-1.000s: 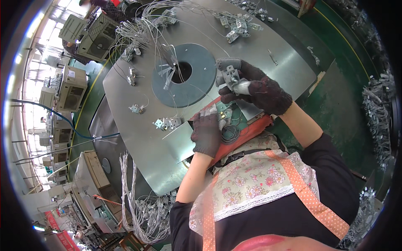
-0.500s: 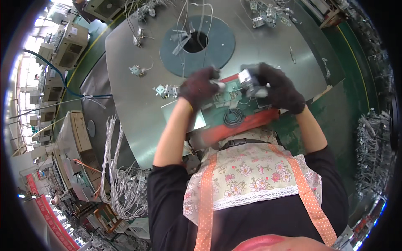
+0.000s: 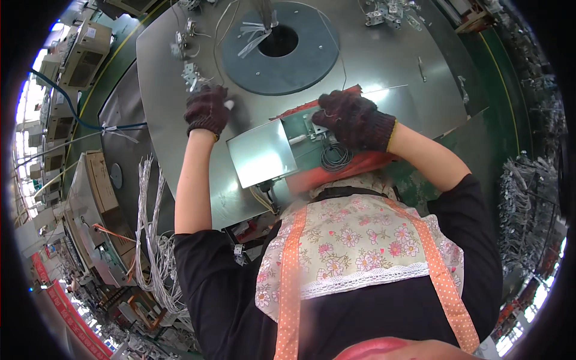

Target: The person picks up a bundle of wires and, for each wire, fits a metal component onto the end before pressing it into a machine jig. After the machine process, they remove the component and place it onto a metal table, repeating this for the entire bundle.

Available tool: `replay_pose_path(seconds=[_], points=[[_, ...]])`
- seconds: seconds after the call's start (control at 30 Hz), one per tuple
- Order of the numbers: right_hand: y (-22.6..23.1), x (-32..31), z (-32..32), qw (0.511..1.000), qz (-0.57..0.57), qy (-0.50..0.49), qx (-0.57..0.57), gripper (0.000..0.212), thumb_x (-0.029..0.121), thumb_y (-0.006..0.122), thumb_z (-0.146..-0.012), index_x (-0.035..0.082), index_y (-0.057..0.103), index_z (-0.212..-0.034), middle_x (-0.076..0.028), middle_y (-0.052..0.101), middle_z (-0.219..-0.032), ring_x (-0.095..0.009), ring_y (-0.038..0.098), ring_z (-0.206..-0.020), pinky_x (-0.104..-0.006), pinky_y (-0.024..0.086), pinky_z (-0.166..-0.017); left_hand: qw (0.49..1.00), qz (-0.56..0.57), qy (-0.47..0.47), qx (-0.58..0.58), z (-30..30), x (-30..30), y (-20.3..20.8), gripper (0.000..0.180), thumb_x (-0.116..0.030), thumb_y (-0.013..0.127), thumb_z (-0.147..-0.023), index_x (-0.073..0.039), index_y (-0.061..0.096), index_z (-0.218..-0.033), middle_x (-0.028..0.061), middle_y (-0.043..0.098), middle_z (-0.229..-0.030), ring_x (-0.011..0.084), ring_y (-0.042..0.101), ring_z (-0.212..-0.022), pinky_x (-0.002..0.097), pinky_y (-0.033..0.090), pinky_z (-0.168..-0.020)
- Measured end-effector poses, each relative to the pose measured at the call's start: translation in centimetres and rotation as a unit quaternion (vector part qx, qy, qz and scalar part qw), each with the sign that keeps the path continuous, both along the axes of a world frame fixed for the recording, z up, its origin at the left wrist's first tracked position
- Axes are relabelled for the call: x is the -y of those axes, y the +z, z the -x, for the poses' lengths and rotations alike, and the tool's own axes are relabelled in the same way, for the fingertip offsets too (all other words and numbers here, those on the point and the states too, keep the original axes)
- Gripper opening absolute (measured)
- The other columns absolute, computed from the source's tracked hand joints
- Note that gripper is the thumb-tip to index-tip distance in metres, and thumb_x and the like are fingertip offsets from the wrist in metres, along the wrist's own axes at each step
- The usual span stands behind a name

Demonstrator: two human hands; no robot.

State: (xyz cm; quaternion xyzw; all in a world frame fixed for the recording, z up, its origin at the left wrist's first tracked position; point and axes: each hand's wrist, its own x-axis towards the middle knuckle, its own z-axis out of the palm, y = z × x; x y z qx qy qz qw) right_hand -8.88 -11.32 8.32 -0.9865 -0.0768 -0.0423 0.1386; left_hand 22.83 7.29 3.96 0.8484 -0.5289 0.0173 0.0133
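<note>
My left hand (image 3: 207, 109), in a dark maroon knit glove with a pale thumb tip, is closed on the metal table just below a small metal bracket assembly (image 3: 191, 75). Whatever its fingers enclose is hidden. My right hand (image 3: 355, 121), gloved alike, has its fingers curled over the right end of a small silvery metal fixture (image 3: 313, 127) on a green base; what they grip is covered. A coil of dark thin cable (image 3: 335, 157) lies below that hand. Between the hands sits a shiny square metal plate (image 3: 263, 155). Red cloth (image 3: 342, 171) lies along the near edge.
A grey disc (image 3: 318, 63) with a dark central hole stands beyond my hands. Metal assemblies (image 3: 393, 13) lie at far right, and a thin metal rod (image 3: 422, 69) rests nearer. Bundled pale wires (image 3: 150, 240) hang off the left side.
My left hand has moved left and away from the fixture. My right hand has moved left onto the fixture; the grey block it held no longer shows. The view has shifted slightly.
</note>
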Motion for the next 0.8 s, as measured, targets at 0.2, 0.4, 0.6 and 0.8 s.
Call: replay_pose_path(seconds=[0.2, 0.4, 0.6, 0.8], points=[[-1.0, -1.0, 0.9, 0.997, 0.019, -0.070, 0.004, 0.019, 0.012, 0.062, -0.082, 0.007, 0.066, -0.100, -0.018, 0.060, -0.092, -0.034, 0.063, -0.087, -0.0468, 0.051, -0.072, 0.995, -0.012, 0.035, -0.098, 7.5, 1.8, 3.7, 0.038, -0.042, 0.064, -0.092, -0.016, 0.073, -0.119, 0.0169, 0.072, -0.111, 0.0365, 0.066, -0.109, 0.0481, 0.049, -0.095], [-2.9, -3.3, 2.2, 0.980, -0.049, -0.158, 0.113, 0.092, 0.015, 0.067, -0.078, -0.001, 0.026, -0.158, -0.021, 0.058, -0.097, -0.039, 0.058, -0.089, -0.0475, 0.048, -0.077, 0.976, 0.181, -0.110, -0.051, 13.8, 1.4, 3.3, 0.037, -0.023, 0.066, -0.091, -0.006, 0.066, -0.123, 0.0161, 0.070, -0.096, 0.0346, 0.064, -0.098, 0.0447, 0.048, -0.097], [-4.6, -3.8, 2.1, 0.973, -0.113, -0.165, 0.115, 0.082, 0.031, 0.075, -0.080, -0.005, 0.041, -0.144, -0.023, 0.064, -0.100, -0.040, 0.064, -0.090, -0.0471, 0.052, -0.075, 0.968, 0.069, -0.229, -0.070, 18.9, 3.4, -1.3, 0.037, -0.025, 0.067, -0.081, -0.008, 0.067, -0.114, 0.0156, 0.070, -0.104, 0.0328, 0.065, -0.103, 0.0482, 0.044, -0.103], [-2.3, -0.9, 2.5, 0.963, -0.226, -0.074, 0.129, 0.071, 0.029, 0.074, -0.084, -0.003, 0.046, -0.141, -0.020, 0.067, -0.102, -0.036, 0.067, -0.091, -0.0459, 0.053, -0.078, 0.971, 0.102, -0.203, -0.068, 21.3, 3.9, 1.2, 0.042, -0.029, 0.064, -0.085, -0.006, 0.066, -0.120, 0.0180, 0.070, -0.111, 0.0347, 0.065, -0.110, 0.0495, 0.041, -0.108]])
